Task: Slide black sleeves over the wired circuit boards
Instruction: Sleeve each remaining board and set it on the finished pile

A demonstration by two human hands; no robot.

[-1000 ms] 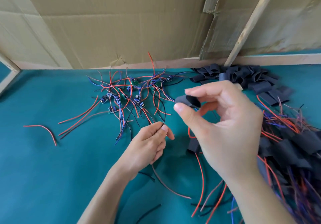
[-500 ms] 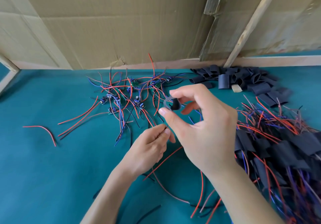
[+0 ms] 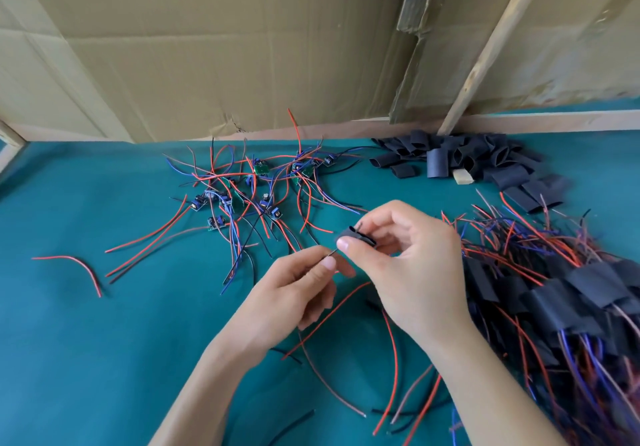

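Observation:
My right hand (image 3: 412, 258) pinches a black sleeve (image 3: 355, 234) between thumb and fingers, mid-table. My left hand (image 3: 294, 293) sits just below and left of it, pinching the ends of a board's wires (image 3: 331, 254); their tips touch the sleeve's lower edge. Red and black wires trail down from under my left palm; the board itself is hidden. Bare wired circuit boards (image 3: 249, 189) lie tangled beyond my hands. Empty black sleeves (image 3: 460, 160) are heaped at the back right. Sleeved boards (image 3: 561, 293) are piled at the right.
Green felt covers the table (image 3: 86, 341). Cardboard sheets (image 3: 225, 47) and a slanting wooden strip (image 3: 491, 43) close off the back. A loose red wire (image 3: 79, 267) lies at the left. Cut wire scraps (image 3: 391, 407) lie near the front edge.
My right hand has come down and left with the sleeve until it meets the wire tips. My left hand has lifted the wire ends slightly toward it.

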